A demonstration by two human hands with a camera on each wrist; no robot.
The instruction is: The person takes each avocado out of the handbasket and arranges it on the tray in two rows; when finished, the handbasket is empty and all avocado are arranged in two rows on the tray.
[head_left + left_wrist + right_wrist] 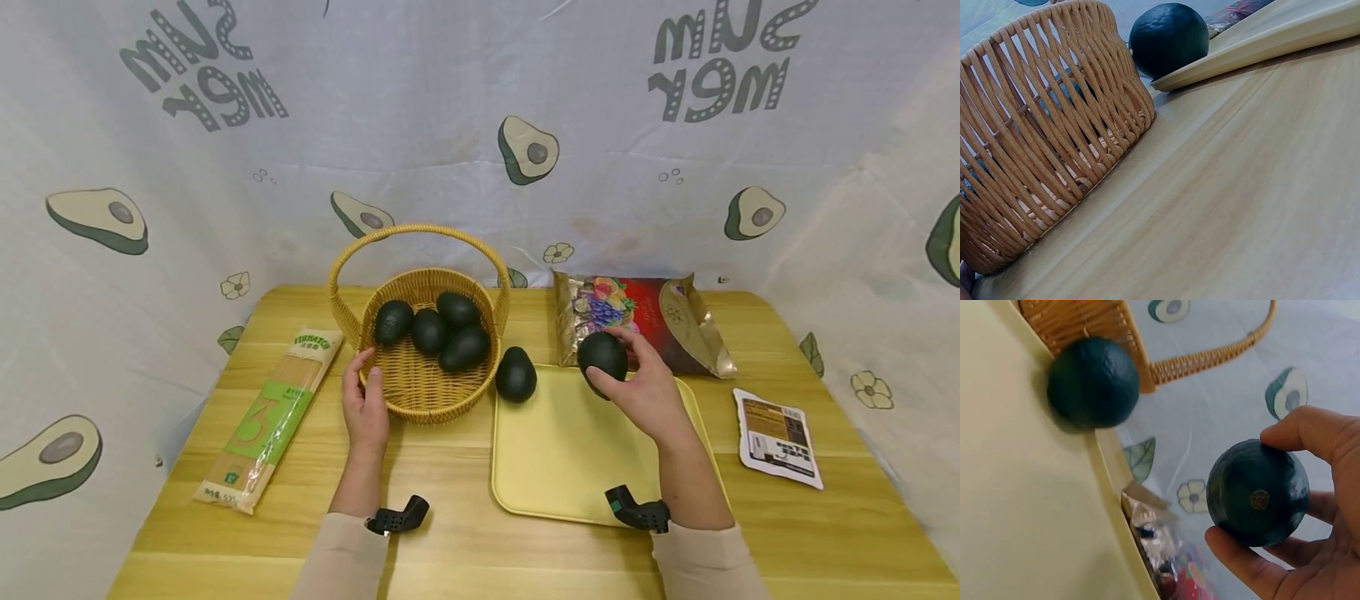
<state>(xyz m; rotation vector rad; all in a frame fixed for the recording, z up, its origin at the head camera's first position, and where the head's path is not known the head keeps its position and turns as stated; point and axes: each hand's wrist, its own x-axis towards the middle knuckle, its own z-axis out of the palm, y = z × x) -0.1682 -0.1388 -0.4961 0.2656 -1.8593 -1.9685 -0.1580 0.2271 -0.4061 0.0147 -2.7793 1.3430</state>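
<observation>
My right hand (637,387) grips a dark green avocado (602,357) between thumb and fingers, over the far part of a yellow tray (592,467). In the right wrist view the held avocado (1259,492) shows its round stem scar. My left hand (366,408) rests at the near left rim of a wicker basket (427,414) with a tall handle. Several avocados (463,348) lie inside it. Another avocado (516,375) sits at the tray's far left corner, right beside the basket; the left wrist view also has this avocado (1169,40) past the basket's woven side (1054,125).
A pack of noodles (270,421) lies left of the basket. Behind the tray is a red and gold bag (652,321) with fruit pictures. A small white and brown packet (777,437) lies at the right. A printed curtain (450,125) hangs behind the wooden table (442,533).
</observation>
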